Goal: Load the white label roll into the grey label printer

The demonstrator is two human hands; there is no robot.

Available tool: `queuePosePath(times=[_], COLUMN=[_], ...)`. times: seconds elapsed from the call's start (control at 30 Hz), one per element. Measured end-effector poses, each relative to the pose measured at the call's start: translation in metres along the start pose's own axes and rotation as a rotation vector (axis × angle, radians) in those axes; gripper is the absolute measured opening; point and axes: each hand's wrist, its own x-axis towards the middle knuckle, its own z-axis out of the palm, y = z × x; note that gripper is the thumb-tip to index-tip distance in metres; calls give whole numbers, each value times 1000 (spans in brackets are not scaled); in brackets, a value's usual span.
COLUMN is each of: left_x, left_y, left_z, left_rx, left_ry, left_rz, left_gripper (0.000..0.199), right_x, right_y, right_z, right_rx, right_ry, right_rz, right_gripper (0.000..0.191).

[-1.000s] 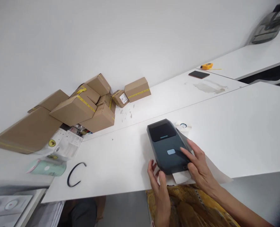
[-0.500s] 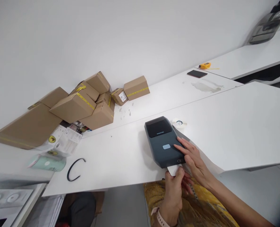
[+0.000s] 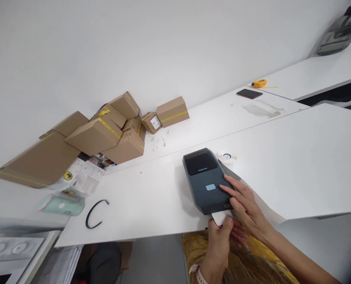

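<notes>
A dark blue-grey label printer (image 3: 205,177) lies on the white table near its front edge, with a light blue button on top. White label paper (image 3: 220,217) sticks out of its front end. My left hand (image 3: 219,240), with a pale strap at the wrist, pinches this paper between thumb and fingers. Across the printer's right side lies my right hand (image 3: 246,203), fingers stretched out, the index fingertip just beside the button. Behind the printer's right side a white label roll (image 3: 226,157) rests on the table, its strip running along the printer.
Cardboard boxes (image 3: 94,136) with yellow tape are stacked at the left back. Nearer lie a black headband (image 3: 89,219) and a mint-green roll-shaped item (image 3: 67,205). A dark tablet or phone (image 3: 249,93) and a yellow tape measure (image 3: 259,83) lie at the back right.
The whole view has shifted slightly. Both hands keep their places on the printer and the paper; nothing else has visibly moved.
</notes>
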Motion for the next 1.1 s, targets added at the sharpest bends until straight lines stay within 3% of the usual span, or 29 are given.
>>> queuePosePath(times=[0.07,0.13,0.33,0.47,0.63,0.8,0.93,1.1], left_x=[-3,-6,-14,-10,1,3,-4,-8], left_y=[0,-1,15,32,39,34,29,25], left_z=[-10,-23,-66,-74,-51,-30,-28,-32], left_rx=[143,317,360,370,459,383,345,336], left_ry=[-90,-52,479,661,599,409,334,392], left_rz=[-17,13,284,473,699,596,502,480], left_gripper=[56,54,48,47,47,66,74,75], right_x=[3,7,24,31,35,27,11,0], right_y=[-2,-4,-7,-12,-18,-17,-14,-11], right_z=[-3,-5,-3,-2,-3,2,3,-3], right_rx=[-39,-97,-269,-376,-484,-386,-66,247], right_ry=[-1,-6,-97,-77,-62,-68,-76,-55], right_rz=[-7,-30,-201,-260,-311,-205,18,390], right_gripper=[44,43,40,34,29,32,48,58])
